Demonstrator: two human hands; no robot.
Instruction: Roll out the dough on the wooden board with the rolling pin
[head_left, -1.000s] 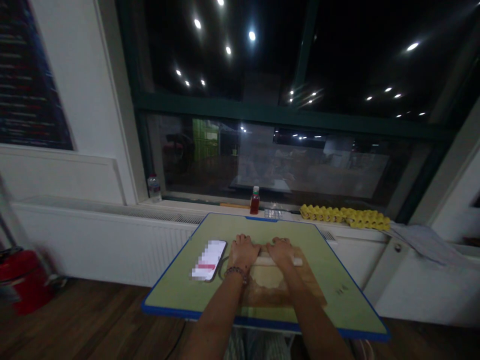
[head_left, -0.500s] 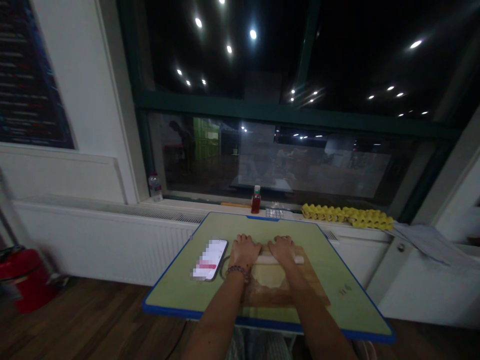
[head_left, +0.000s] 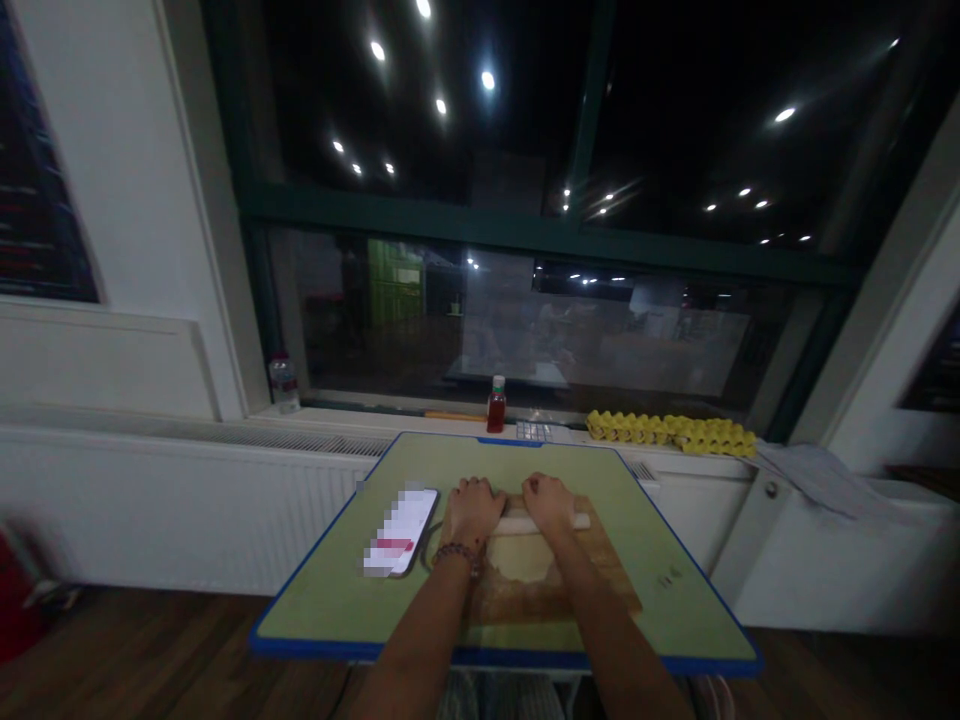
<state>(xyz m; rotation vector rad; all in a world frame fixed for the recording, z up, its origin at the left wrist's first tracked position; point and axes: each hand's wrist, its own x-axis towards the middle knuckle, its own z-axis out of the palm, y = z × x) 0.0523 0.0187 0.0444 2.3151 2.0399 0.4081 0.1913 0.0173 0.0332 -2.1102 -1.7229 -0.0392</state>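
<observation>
A pale rolling pin [head_left: 516, 524] lies crosswise over a flattened sheet of dough [head_left: 526, 558] on a wooden board [head_left: 604, 575]. My left hand [head_left: 475, 508], with a beaded bracelet at its wrist, presses on the pin's left part, fingers bent over the far side. On the right part of the pin rests my right hand [head_left: 549, 502], its fingers curled in. The pin's right end sticks out past that hand, while its left end is hidden. Flour or thin dough marks the board near the sheet's lower edge.
A phone [head_left: 405, 530] lies left of the board on the green, blue-edged table [head_left: 322, 600]. Along the window sill stand a bottle of red liquid [head_left: 496, 405], a clear bottle [head_left: 283, 384] and yellow egg trays [head_left: 667, 430]. A grey cloth [head_left: 821, 480] hangs at the right.
My right hand's fingers have curled in from a flatter pose, and both hands stay on the rolling pin. The camera view has turned slightly right.
</observation>
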